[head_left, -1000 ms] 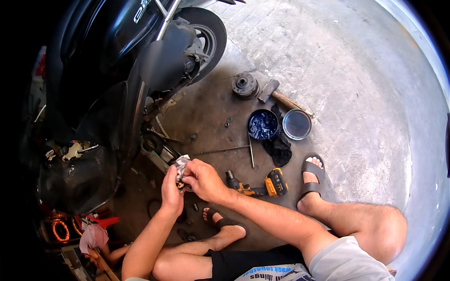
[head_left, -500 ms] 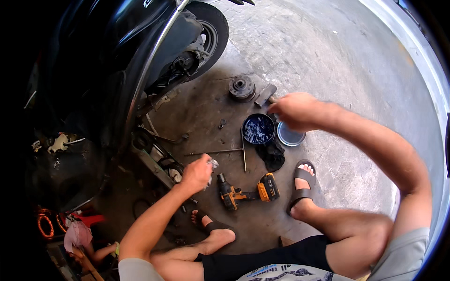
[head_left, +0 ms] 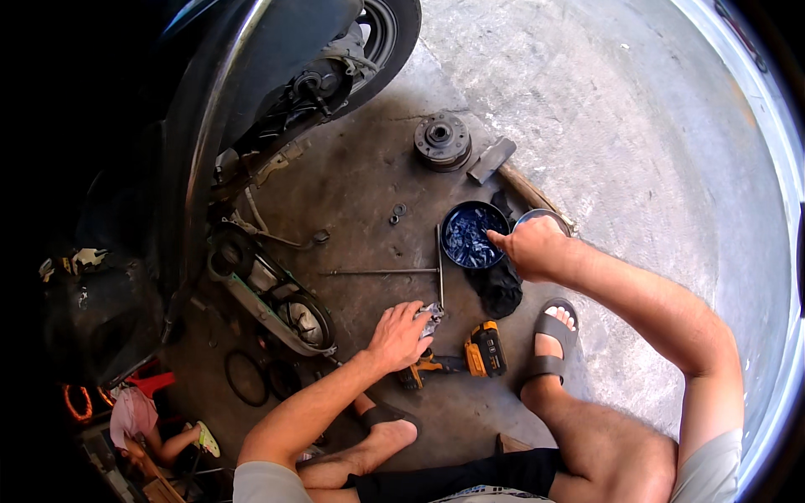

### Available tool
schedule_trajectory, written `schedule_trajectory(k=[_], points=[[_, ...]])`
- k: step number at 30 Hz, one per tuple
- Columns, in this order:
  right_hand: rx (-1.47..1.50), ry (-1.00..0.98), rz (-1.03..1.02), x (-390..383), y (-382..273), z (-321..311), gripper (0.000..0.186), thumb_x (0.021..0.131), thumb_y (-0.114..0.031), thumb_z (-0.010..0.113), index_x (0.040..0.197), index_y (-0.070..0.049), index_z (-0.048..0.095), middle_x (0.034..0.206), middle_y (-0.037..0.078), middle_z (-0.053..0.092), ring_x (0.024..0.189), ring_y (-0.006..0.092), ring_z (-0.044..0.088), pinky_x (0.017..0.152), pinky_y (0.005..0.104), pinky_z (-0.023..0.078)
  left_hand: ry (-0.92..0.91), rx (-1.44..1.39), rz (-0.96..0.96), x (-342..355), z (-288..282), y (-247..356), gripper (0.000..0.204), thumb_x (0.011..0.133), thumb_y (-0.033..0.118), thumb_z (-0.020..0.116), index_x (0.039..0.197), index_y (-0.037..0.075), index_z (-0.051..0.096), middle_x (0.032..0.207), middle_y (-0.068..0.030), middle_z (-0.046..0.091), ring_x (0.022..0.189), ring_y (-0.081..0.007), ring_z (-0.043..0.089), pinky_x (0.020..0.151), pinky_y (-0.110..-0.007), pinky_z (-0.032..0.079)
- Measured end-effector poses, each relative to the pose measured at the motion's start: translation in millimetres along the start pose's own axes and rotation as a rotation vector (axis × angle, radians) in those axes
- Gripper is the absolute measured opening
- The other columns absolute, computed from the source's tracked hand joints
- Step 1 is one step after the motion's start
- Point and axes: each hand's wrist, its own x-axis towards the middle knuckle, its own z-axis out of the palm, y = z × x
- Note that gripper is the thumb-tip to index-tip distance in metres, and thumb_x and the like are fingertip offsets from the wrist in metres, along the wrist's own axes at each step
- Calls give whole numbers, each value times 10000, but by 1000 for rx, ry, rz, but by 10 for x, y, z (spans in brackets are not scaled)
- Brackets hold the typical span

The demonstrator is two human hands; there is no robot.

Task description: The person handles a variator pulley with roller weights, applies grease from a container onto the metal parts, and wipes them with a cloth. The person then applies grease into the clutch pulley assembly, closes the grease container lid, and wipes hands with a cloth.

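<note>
My left hand [head_left: 401, 337] is closed around a small silvery metal part [head_left: 432, 319], mostly hidden by the fingers, above a cordless impact driver [head_left: 482, 349] in black and orange. My right hand [head_left: 537, 248] stretches its index finger to the dark blue grease in a round tin [head_left: 475, 235]; the other fingers curl in, with nothing visible in them. Partly behind that hand lies a round lid [head_left: 543, 215]. A black cloth [head_left: 500, 291] is bunched beside the tin. To the tin's left rests a T-shaped metal bar wrench [head_left: 381, 271].
A hammer [head_left: 493, 161] lies beyond the tin, near a round clutch assembly [head_left: 443, 141]. A scooter [head_left: 277, 92] stands at the left. Below it are an engine side cover [head_left: 268, 289] and a black belt [head_left: 246, 377]. Two small rings [head_left: 397, 214] sit mid-floor. Another person [head_left: 138, 419] appears lower left.
My right hand has come down from near the hammer to the grease tin, index finger out. My left hand has moved right, over the impact driver, still with the metal part.
</note>
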Motion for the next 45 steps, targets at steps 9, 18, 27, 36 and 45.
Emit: schedule_trajectory(k=[9,18,27,36,45], points=[[65,-68,-46,365,-73,-110,618,930,-165,560,1534,-183,431,1057,82,741,985,251,724,775,365,559,152,-118,-95,533,-187,-360,245,841,79,675,1079,35,636,1071,-141,609,1031,-348,585,895,-435,477],[-13,-40,-95,607,-197,-86,720,917,-170,594,1584,-164,323,1072,73,738,966,229,726,792,358,546,521,-162,-182,1376,-529,-714,359,839,6,678,1184,8,581,1053,-164,621,1014,-346,613,893,-438,488],[-26,-38,-120,587,-213,-91,661,964,-178,534,1587,-163,315,1050,54,744,923,215,731,773,358,554,413,37,-304,2715,-764,-817,991,766,294,837,1550,74,272,1547,-261,303,1422,-482,305,1156,-539,323],[13,56,-133,653,-121,116,661,930,-157,566,1562,-194,378,943,67,730,830,229,725,704,375,549,110,130,-456,3354,-806,-607,1164,670,368,902,1589,289,191,1633,-227,109,1471,-558,124,1044,-721,389],[297,36,-131,477,60,81,479,898,-143,580,1376,-136,582,977,144,735,913,321,726,767,440,567,118,158,-454,3422,-878,-647,1045,610,286,897,1513,247,372,1508,-218,347,1339,-466,411,1038,-533,476]])
